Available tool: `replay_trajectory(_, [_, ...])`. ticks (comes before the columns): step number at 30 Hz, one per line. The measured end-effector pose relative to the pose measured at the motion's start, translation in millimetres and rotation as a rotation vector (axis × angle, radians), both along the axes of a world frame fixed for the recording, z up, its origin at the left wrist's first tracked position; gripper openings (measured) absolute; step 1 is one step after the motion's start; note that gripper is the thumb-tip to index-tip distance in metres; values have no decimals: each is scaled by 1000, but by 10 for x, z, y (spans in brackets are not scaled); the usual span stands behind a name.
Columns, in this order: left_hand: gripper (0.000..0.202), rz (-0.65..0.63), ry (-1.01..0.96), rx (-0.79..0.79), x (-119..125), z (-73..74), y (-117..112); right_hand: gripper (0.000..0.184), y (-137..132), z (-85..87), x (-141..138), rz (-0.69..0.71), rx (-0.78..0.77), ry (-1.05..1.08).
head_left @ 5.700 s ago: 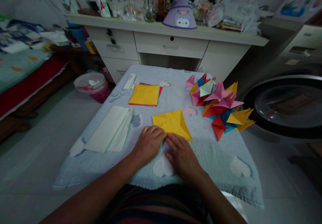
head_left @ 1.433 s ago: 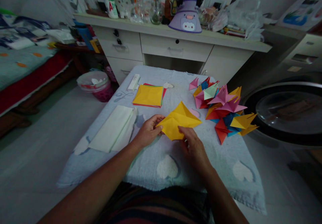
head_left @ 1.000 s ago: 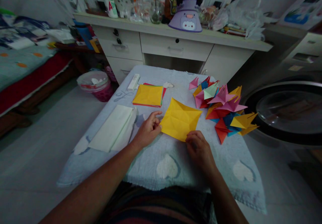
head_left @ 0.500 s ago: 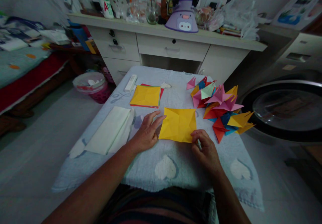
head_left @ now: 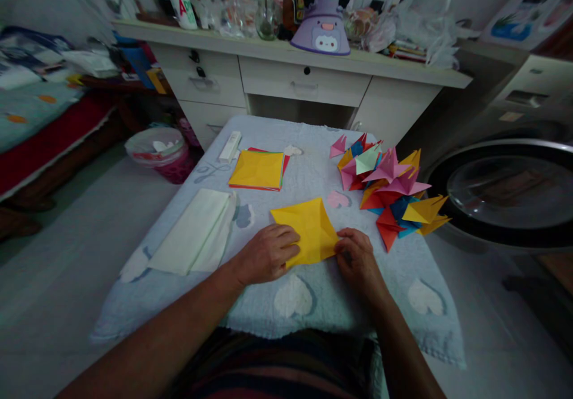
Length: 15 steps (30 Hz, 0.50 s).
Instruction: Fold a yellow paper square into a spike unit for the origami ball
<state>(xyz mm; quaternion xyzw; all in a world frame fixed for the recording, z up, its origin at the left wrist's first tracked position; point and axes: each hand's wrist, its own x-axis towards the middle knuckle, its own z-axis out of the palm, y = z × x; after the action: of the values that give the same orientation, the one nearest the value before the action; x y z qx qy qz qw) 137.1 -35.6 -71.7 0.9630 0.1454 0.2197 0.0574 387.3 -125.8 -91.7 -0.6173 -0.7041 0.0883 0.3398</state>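
Observation:
A creased yellow sheet of origami paper (head_left: pixel 313 232) lies turned at a slight angle on the cloth in front of me. My left hand (head_left: pixel 273 251) has its curled fingers over the sheet's left side, gripping that edge. With thumb and fingertips, my right hand (head_left: pixel 356 252) pinches the right corner. Behind the sheet sits a stack of square papers (head_left: pixel 256 169), yellow on top with red and green edges peeking out. Folded paper cranes (head_left: pixel 389 178) in pink, red, blue, yellow and pale green are heaped to the right.
A folded whitish cloth or paper (head_left: pixel 192 232) lies at the left on the light blue tablecloth (head_left: pixel 286 300). A small white box (head_left: pixel 230 147) is near the far left corner. Beyond stand a cluttered white cabinet (head_left: pixel 308 67), a pink bin (head_left: pixel 165 157) and a washing machine (head_left: pixel 505 190).
The yellow sheet has turned and shifted a little left and nearer to me. My left hand's spread fingers have curled onto its left side; my right hand still pinches the right corner.

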Motion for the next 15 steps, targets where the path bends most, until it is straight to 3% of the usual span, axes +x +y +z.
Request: replay_trajectory(15, [15, -17, 42, -47, 39, 41, -85, 18, -9, -1, 0, -35, -59, -28])
